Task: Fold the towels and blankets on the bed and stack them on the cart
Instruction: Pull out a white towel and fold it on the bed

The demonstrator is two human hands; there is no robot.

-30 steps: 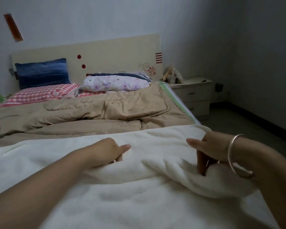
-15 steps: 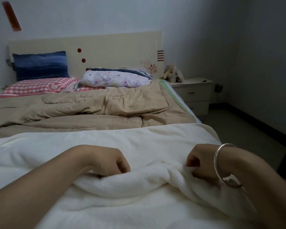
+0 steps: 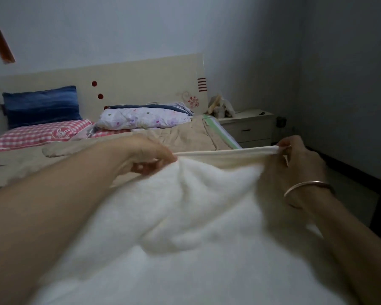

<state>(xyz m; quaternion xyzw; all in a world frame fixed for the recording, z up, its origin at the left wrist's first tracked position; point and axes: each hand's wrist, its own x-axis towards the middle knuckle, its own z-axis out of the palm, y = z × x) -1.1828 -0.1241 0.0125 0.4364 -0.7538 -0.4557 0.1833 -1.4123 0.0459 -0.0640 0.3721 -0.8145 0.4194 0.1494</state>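
Fingers (image 3: 150, 169) of the left hand (image 3: 145, 155) and right hand (image 3: 295, 166) pinched the hem (image 3: 224, 151) of the white fleece blanket (image 3: 185, 216), held taut between them above the tan quilt (image 3: 180, 137) on the bed (image 3: 227, 137). Heavy slack bulk below could probably drag that thin hem from either pinch, skewing the fold.

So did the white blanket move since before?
Yes. The left hand and right hand have lifted the edge of the white blanket upward; it now crosses in front of the tan quilt.
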